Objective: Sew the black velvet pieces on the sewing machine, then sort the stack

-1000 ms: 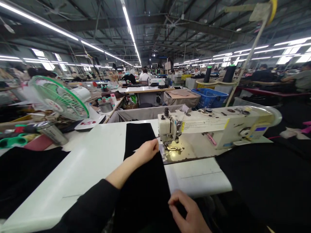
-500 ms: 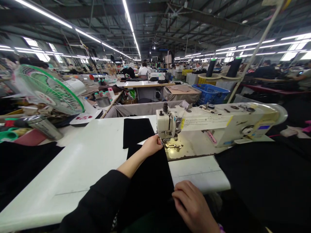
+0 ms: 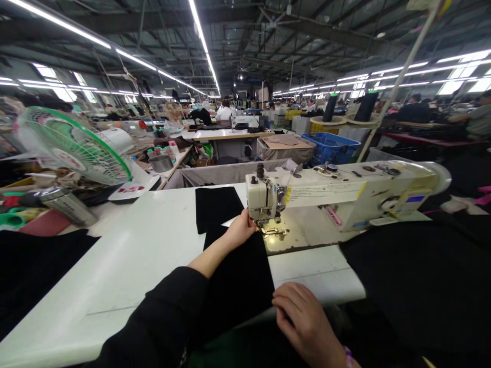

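Two dark pieces lie in line on the white sewing table: a black fabric panel (image 3: 240, 286) in front of me and a smaller black fabric piece (image 3: 217, 207) beyond it. My left hand (image 3: 241, 230) rests over the panel's far end, its fingers pinched close beside the needle and presser foot of the sewing machine (image 3: 264, 199). What sits between those fingertips is hidden. At the table's front edge, my right hand (image 3: 303, 317) is closed, with curled fingers at the panel's near right corner.
A green and white fan (image 3: 76, 148) and a steel flask (image 3: 63, 204) stand at the left. Black fabric (image 3: 414, 271) covers the right side, with more black fabric (image 3: 38, 276) at far left. Behind the machine are a blue basket (image 3: 330, 148) and thread cones (image 3: 330, 107).
The near edge of the black panel has slid slightly forward onto the table, showing more of its lower edge. Both hands stay nearly in place; the view has shifted slightly.
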`<state>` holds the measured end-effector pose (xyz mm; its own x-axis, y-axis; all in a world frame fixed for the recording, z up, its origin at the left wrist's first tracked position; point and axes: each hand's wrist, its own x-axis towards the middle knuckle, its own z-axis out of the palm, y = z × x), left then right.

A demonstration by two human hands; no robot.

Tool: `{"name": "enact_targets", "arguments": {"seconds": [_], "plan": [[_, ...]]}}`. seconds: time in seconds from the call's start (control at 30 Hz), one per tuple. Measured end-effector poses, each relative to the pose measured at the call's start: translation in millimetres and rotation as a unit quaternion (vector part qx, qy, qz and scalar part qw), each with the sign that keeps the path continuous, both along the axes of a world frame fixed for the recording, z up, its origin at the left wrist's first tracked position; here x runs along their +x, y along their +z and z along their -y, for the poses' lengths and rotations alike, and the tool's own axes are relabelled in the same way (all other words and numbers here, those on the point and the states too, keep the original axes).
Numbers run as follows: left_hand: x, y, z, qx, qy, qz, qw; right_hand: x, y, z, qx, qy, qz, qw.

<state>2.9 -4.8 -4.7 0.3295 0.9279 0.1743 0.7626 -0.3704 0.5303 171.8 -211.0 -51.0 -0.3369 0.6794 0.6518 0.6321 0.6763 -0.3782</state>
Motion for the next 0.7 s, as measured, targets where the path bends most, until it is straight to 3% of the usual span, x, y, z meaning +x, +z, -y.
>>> {"name": "enact_targets", "arguments": {"seconds": [0.07,0.13,0.23,0.33,0.4,0.5,0.7], "plan": [[-2,6.2,24,0.079,0.027,-0.049,0.995,1,2.7,1,0.001,0.005,0.002,1.000],[-6,11.7,62,0.115,0.006,-0.082,0.990,1,5.7,1,-0.001,0.012,0.001,1.000],[-18,11.7,124,0.041,-0.208,-0.067,0.975,2,8.5,-1,-0.015,0.019,0.000,1.000],[-29,0.1,156,0.055,-0.300,-0.057,0.951,1,8.7,-9,-0.032,0.017,-0.003,0.999],[-32,-10.4,153,0.095,-0.315,-0.072,0.942,1,9.1,-18,-0.038,0.013,-0.003,0.999],[-33,-21.7,132,0.160,-0.317,-0.121,0.927,1,11.9,-34,-0.046,0.010,0.007,0.999],[-34,-19.8,99,0.220,-0.316,-0.187,0.904,-2,15.8,-63,-0.061,-0.030,0.049,0.997]]}}
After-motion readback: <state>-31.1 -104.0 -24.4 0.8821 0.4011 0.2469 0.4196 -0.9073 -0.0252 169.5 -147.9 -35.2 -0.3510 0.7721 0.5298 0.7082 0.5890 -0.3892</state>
